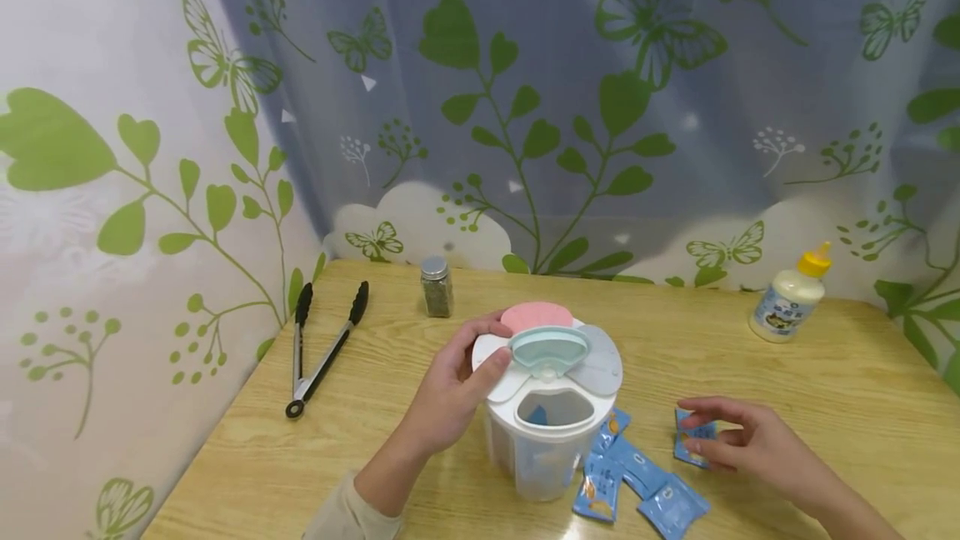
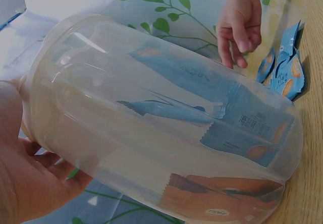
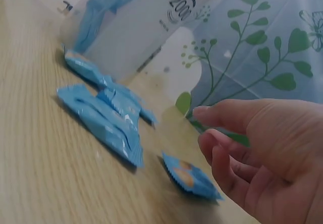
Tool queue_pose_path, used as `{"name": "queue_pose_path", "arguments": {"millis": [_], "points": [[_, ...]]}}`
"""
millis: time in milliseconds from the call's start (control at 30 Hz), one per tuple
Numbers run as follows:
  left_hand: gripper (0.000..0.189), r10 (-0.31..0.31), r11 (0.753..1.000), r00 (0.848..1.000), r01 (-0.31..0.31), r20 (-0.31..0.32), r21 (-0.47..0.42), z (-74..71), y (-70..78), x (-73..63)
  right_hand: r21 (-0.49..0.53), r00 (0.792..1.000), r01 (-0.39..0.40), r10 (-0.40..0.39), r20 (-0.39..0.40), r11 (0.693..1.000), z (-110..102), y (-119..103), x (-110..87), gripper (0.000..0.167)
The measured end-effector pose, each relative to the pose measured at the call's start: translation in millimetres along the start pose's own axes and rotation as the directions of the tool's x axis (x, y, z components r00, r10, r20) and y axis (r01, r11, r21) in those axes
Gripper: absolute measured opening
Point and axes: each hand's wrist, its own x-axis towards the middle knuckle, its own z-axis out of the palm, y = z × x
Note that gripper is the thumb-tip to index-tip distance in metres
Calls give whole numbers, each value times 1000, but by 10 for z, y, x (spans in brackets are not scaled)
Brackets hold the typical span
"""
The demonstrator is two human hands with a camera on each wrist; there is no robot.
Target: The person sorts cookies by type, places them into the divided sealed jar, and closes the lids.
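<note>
A clear storage container (image 1: 546, 465) with a white sectioned lid stands on the table. Its teal flap (image 1: 550, 350) is raised, and the front opening is uncovered. My left hand (image 1: 450, 390) grips the lid's left edge, thumb on top and fingers around the far side. Through the wall, the left wrist view shows blue snack packets (image 2: 252, 123) and orange packets (image 2: 217, 196) in separate compartments. My right hand (image 1: 750, 440) hovers with bent, parted fingers just over a single blue packet (image 3: 191, 178), holding nothing. Several more blue packets (image 1: 675, 507) lie beside the container's right side.
Metal tongs with black tips (image 1: 324, 365) lie spread at the left. A glass spice jar (image 1: 437, 288) with a silver cap stands near the back edge. At the back right is a white bottle with a yellow nozzle (image 1: 787, 302). A patterned curtain (image 1: 570, 148) hangs behind the table.
</note>
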Motion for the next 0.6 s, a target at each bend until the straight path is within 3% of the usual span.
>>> {"name": "queue_pose_path", "arguments": {"millis": [300,433,600], "points": [[29,-17,1000,1000,17,-8,2,3,17,-6,-122,991,-25,9,-131,992,17,140,-4,54],[29,-14,1000,1000,14,-1,-8,4,18,-3,-174,977,-91,54,-205,981,63,194,-8,55],[29,-14,1000,1000,14,0,-9,0,23,-1,-211,968,-153,104,-227,966,83,209,17,58]]}}
